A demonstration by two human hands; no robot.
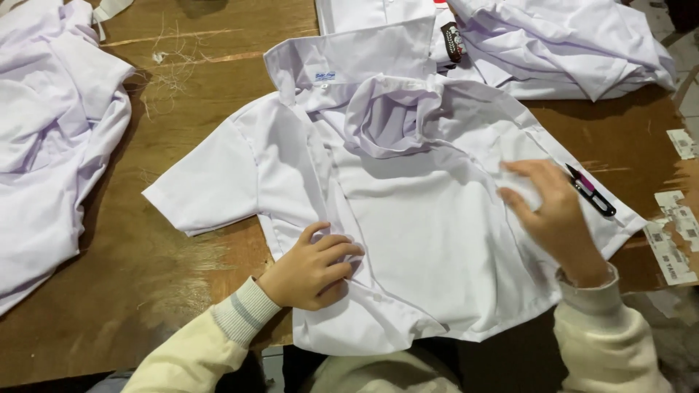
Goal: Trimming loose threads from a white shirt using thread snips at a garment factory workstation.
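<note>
On white shirt (408,218), both hands

The shirt (408,218) under both hands is plain white with a faint lilac cast in its folds; a small blue mark sits inside its collar. Under the left hand's (313,266) fingers the cloth is unpatterned white. The left cuff (244,313) is pale grey-and-cream ribbed with a darker stripe; both sleeves are cream. Just beyond the right hand's (553,211) fingertips lies a snipper (591,191), black with a pink band. The table (145,276) is mid-brown wood with streaky grain. The heaps (51,131) beyond the fingers are the same white-lilac. Tags (673,240) right of the right hand are white with black print.
</note>
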